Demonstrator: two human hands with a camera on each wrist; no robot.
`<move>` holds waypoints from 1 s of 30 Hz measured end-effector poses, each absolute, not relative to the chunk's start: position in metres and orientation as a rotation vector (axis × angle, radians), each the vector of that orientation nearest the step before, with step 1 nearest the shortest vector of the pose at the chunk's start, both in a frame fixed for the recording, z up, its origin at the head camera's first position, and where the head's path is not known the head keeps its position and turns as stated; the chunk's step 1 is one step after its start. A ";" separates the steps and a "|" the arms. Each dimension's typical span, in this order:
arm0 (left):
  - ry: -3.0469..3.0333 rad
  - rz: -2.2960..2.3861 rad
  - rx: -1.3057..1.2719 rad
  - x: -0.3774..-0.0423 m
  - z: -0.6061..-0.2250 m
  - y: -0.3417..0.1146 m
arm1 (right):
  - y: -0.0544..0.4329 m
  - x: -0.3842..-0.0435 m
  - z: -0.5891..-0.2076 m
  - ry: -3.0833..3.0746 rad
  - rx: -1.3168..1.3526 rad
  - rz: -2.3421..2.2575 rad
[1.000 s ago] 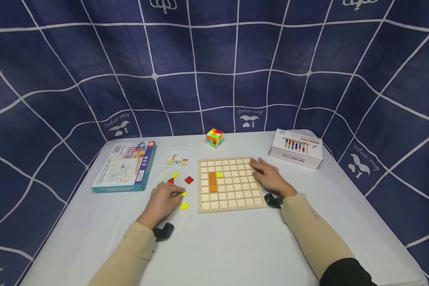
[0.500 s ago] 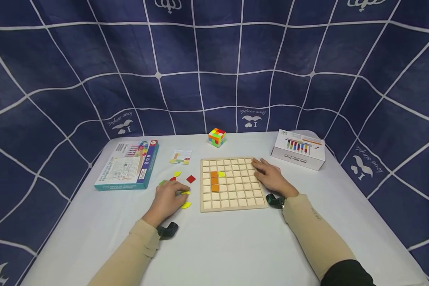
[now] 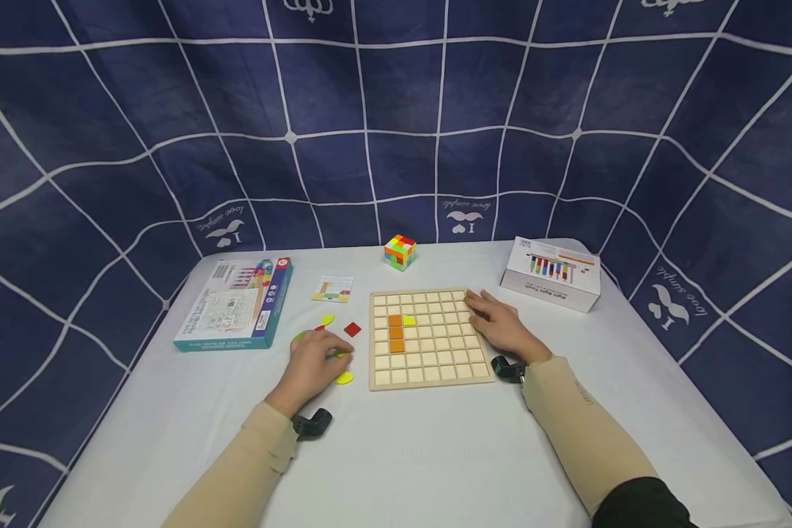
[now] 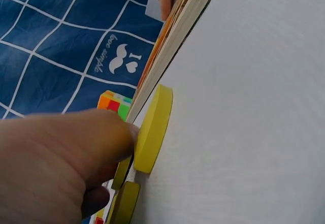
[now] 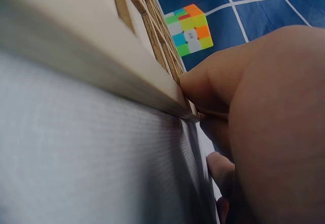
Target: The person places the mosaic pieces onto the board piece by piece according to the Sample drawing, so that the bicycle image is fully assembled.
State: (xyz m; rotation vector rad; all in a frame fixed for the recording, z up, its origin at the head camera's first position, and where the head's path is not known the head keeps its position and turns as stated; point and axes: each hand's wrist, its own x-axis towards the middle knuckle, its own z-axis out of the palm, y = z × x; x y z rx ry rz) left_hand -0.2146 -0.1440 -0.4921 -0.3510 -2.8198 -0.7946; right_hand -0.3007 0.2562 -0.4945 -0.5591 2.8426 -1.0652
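The left hand (image 3: 310,367) curls over the small wooden pieces left of the board, its thumb and fingertips closed on a yellow piece (image 3: 341,355) that they mostly cover. Nearer the person lies a yellow curved-edged piece (image 4: 152,130), close beside the thumb in the left wrist view. A wooden grid board (image 3: 435,374) bears a column of orange squares (image 3: 396,334) and one yellow-green piece (image 3: 409,320). Along the board's right edge rests the right hand (image 3: 501,330), fingers extended toward the far corner. In the right wrist view a fingertip (image 5: 195,84) touches the board's rim.
A red diamond (image 3: 353,329) and another yellow piece (image 3: 328,320) lie between the left hand and a pattern card (image 3: 334,288). Behind stand a puzzle cube (image 3: 400,252), a teal-edged box (image 3: 234,304) at left and a white box (image 3: 551,275) at right.
The left hand has shifted slightly right over the yellow pieces, and its fingertips now cover more of one. The right hand stays at the board's edge.
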 end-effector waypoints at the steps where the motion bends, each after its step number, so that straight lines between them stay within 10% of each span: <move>1: -2.816 -0.809 -0.368 -0.215 -0.492 -0.144 | 0.256 -0.301 -0.495 2.848 -0.561 -1.061; 30: -2.891 -0.729 -0.288 -0.215 -0.491 -0.146 | 0.258 -0.302 -0.497 2.845 -0.557 -1.058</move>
